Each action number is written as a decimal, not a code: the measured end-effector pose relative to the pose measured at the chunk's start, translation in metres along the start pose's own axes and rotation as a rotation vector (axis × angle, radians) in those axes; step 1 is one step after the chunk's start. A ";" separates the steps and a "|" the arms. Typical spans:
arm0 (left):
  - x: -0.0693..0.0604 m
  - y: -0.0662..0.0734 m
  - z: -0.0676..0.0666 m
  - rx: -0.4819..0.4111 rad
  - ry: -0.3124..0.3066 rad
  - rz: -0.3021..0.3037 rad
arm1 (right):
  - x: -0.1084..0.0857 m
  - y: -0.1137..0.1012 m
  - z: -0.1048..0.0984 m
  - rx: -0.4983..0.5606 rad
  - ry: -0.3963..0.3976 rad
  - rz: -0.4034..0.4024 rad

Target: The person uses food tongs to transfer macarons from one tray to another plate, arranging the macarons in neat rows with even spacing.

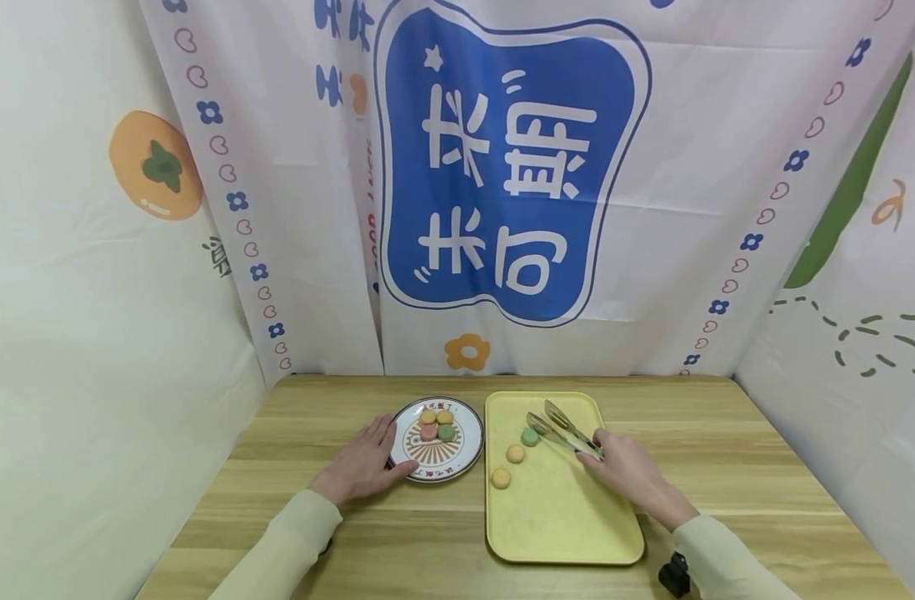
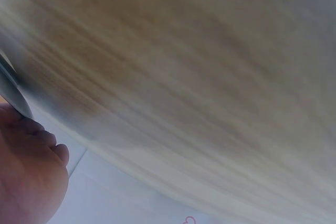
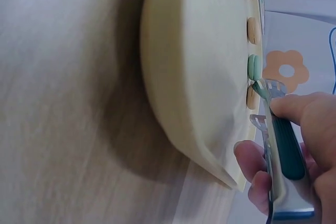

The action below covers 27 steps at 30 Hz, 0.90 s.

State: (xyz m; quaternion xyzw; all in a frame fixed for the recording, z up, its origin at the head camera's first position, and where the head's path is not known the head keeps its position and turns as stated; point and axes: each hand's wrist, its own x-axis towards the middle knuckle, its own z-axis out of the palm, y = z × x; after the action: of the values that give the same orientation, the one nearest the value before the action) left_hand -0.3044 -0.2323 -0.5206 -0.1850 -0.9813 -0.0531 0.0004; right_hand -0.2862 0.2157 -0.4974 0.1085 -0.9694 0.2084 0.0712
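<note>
A white plate (image 1: 468, 454) with a dark rim carries two yellow macarons, a pink one (image 1: 428, 432) and a green one. My left hand (image 1: 363, 462) holds its left edge, with the thumb on the rim. On the yellow tray (image 1: 562, 525) stand a green macaron (image 1: 529, 437) and yellow macarons (image 1: 515, 453). My right hand (image 1: 626, 471) grips metal tongs (image 3: 289, 150) with dark green grips over the tray. The tongs' arms are spread, their tips close to the green macaron. Another yellow macaron (image 3: 252, 98) shows behind the tips in the right wrist view.
Plate and tray stand side by side on a wooden table (image 1: 397, 542). A printed cloth (image 1: 682, 275) hangs behind the table's far edge, and pale walls flank both sides. A small black object (image 1: 675, 575) shows by the right sleeve.
</note>
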 end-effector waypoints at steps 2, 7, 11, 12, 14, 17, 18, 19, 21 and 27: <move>0.000 0.000 0.000 0.000 0.003 0.004 | 0.000 0.000 0.001 0.000 0.002 0.000; 0.000 0.000 -0.001 0.004 0.001 0.007 | -0.001 0.000 0.001 -0.001 0.000 0.005; 0.000 0.000 0.000 0.000 0.004 0.008 | -0.001 -0.001 0.001 -0.004 0.005 0.001; 0.000 0.000 0.000 0.003 0.003 0.007 | 0.000 -0.002 0.001 -0.007 0.007 -0.003; 0.000 0.000 0.000 0.007 0.002 0.007 | -0.001 -0.002 0.001 -0.012 0.012 -0.013; 0.000 0.000 0.000 0.011 0.001 0.006 | -0.001 -0.001 0.001 -0.019 0.018 -0.028; 0.000 0.000 0.000 0.012 0.000 0.006 | -0.002 -0.001 0.001 -0.021 0.020 -0.032; 0.000 0.000 0.000 0.011 0.000 0.005 | -0.002 -0.001 0.001 -0.020 0.021 -0.036; 0.000 0.000 0.000 0.006 0.005 0.008 | -0.002 -0.001 0.001 -0.019 0.020 -0.040; 0.001 -0.001 0.001 0.006 -0.008 -0.002 | -0.001 0.000 0.002 -0.017 0.014 -0.041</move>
State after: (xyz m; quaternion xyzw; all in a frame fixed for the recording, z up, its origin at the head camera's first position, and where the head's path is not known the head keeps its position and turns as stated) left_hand -0.3054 -0.2324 -0.5213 -0.1840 -0.9817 -0.0495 -0.0030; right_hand -0.2855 0.2144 -0.4995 0.1264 -0.9681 0.1996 0.0830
